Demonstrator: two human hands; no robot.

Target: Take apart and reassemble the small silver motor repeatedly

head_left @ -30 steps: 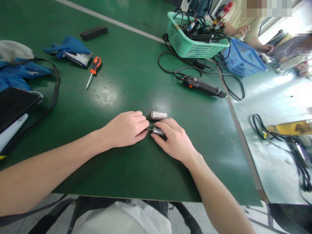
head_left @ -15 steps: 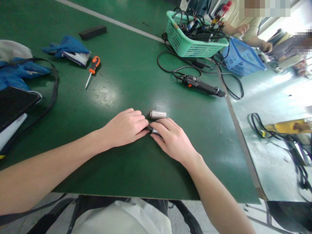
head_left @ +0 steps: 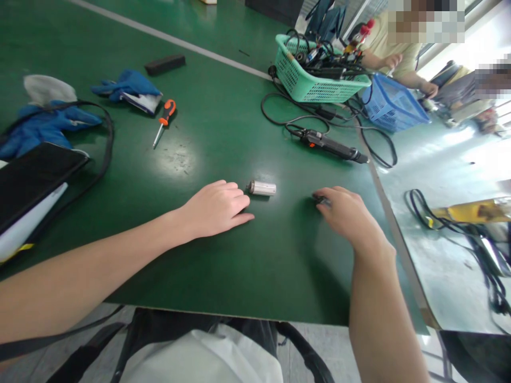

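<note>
My left hand (head_left: 219,209) rests palm down on the green table (head_left: 247,266), thumb apart from the bent fingers, and no object shows in it. Just beyond its fingertips lies a silver metal cylinder (head_left: 262,188) with a narrower, darker end toward that hand. Farther right, my right hand (head_left: 347,213) is low over the table, fingers and thumb closed on a small black-and-silver part (head_left: 320,199). Most of that part is hidden by the fingers, so its kind cannot be made out.
An orange-black screwdriver (head_left: 164,122), blue gloves (head_left: 133,88) and a dark block (head_left: 165,64) lie left. A corded electric screwdriver (head_left: 331,146) sits below a green basket (head_left: 319,90) of cables. A blue basket (head_left: 395,109) stands near a co-worker (head_left: 407,64).
My right hand has moved right, away from my left hand, carrying the small black-and-silver part. My left hand has let go of it and its thumb now stretches out. The view has shifted slightly.
</note>
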